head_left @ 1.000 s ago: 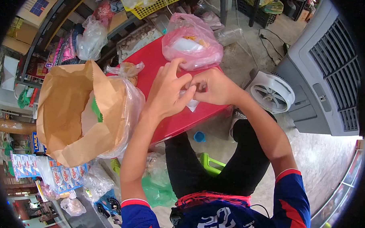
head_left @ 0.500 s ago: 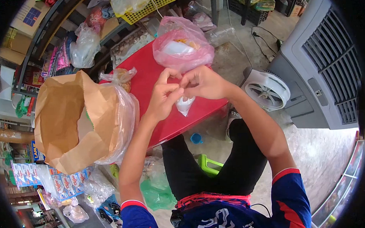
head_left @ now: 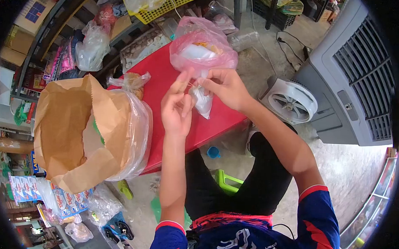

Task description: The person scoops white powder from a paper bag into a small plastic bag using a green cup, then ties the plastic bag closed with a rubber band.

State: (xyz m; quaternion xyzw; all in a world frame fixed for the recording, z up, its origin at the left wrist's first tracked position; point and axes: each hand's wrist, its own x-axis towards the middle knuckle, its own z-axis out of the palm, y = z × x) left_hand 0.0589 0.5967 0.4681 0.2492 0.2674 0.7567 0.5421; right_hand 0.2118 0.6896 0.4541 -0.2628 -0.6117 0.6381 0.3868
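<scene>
A small clear plastic bag [head_left: 203, 102] with white contents hangs over the front part of the red table [head_left: 164, 121]. My right hand [head_left: 224, 87] pinches its gathered neck between thumb and fingers. Just left of the neck is my left hand [head_left: 177, 105], palm turned partly up, two fingers stretched upward and the others curled. A thin yellowish rubber band [head_left: 190, 85] shows between the left fingers and the bag's neck. Behind the hands, a pink plastic bag [head_left: 201, 41] with white and orange contents lies on the table.
A large open brown paper bag [head_left: 68, 133] in clear plastic stands at the left. Behind it sits a small tied bag [head_left: 134, 83]. A grey air cooler [head_left: 334, 80] is at the right. On the floor are a blue cup [head_left: 213, 152] and a green plastic item [head_left: 228, 182].
The hands were together at the bag's neck. My left hand has turned palm up and drawn slightly left and down, its fingers opening out, while my right hand stays at the neck.
</scene>
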